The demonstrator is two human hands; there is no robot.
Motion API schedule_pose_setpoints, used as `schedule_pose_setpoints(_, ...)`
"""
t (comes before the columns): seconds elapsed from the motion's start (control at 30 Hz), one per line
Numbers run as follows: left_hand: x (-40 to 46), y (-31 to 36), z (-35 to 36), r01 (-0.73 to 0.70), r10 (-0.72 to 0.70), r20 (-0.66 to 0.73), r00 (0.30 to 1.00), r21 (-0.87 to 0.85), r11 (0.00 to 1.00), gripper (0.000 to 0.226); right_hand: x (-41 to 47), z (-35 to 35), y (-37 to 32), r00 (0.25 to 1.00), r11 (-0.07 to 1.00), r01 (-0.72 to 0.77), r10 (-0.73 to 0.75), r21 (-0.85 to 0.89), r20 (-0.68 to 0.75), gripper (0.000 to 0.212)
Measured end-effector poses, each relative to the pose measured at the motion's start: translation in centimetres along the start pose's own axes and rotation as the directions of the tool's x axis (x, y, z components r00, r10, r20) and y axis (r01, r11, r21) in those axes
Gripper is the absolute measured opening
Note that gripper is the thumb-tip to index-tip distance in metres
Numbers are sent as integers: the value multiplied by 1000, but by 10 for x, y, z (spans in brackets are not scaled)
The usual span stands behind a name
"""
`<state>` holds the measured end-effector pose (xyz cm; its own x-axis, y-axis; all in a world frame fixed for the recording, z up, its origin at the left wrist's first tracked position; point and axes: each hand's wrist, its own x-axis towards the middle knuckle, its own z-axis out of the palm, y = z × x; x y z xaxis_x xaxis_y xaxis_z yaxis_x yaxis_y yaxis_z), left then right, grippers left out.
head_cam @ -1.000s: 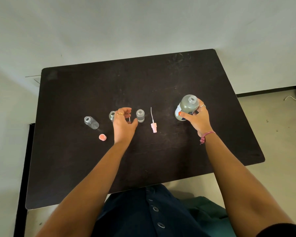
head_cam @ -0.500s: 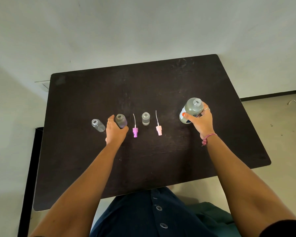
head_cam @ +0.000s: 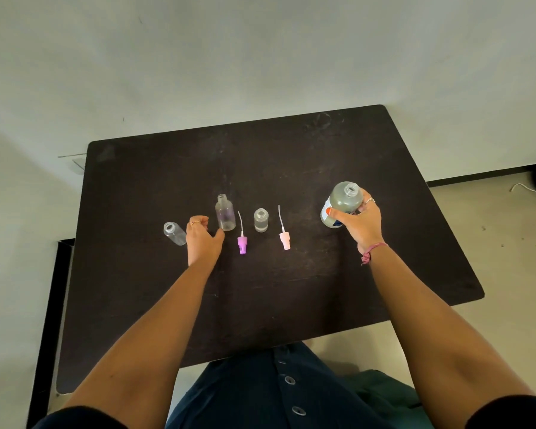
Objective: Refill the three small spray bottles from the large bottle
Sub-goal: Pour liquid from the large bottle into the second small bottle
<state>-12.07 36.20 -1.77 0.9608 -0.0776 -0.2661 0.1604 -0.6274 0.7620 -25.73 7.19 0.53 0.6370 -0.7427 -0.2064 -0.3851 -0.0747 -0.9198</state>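
The right hand (head_cam: 361,222) is gripping the big bottle (head_cam: 341,204), fingers wrapped round it. The small bottles are standing upright at its nine o'clock, the middle bottle (head_cam: 261,220) nearest; the left hand (head_cam: 202,238) is lying loosely curled, holding nothing.

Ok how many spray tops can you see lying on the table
2. The purple top lies between the middle bottle and the right bottle. The pink top lies right of that one. A third may be hidden under the left hand.

The large bottle's (head_cam: 342,202) label, right of centre, was mostly hidden behind the right hand's (head_cam: 361,222) fingers (head_cam: 333,212), its print unreadable.
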Motion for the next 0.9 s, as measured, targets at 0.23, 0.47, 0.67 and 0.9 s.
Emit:
schedule_pose_setpoints(0.23, 14, 10, 11, -35, 35, 90, 995, 0, 999, 81, 0, -2, 2, 1000, 1000, -6, 6, -23, 0, 74)
schedule_pose_setpoints(0.47, 37, 38, 30, 72, -60, 132, 989, -89, 993, 76, 3, -4, 2, 1000, 1000, -11, 11, -8, 16, 75)
schedule_pose_setpoints(0.67, 49, 57, 48, 30, -28, 203, 979, -5, 1000, 72, 2, -6, 3, 1000, 1000, -4, 3, 23, 29, 71)
schedule_pose_setpoints(0.9, 71, 82, 58, 63, -114, 262, 958, 195, 979, 81, 1, -6, 3, 999, 997, -13, 10, 78, 37, 70)
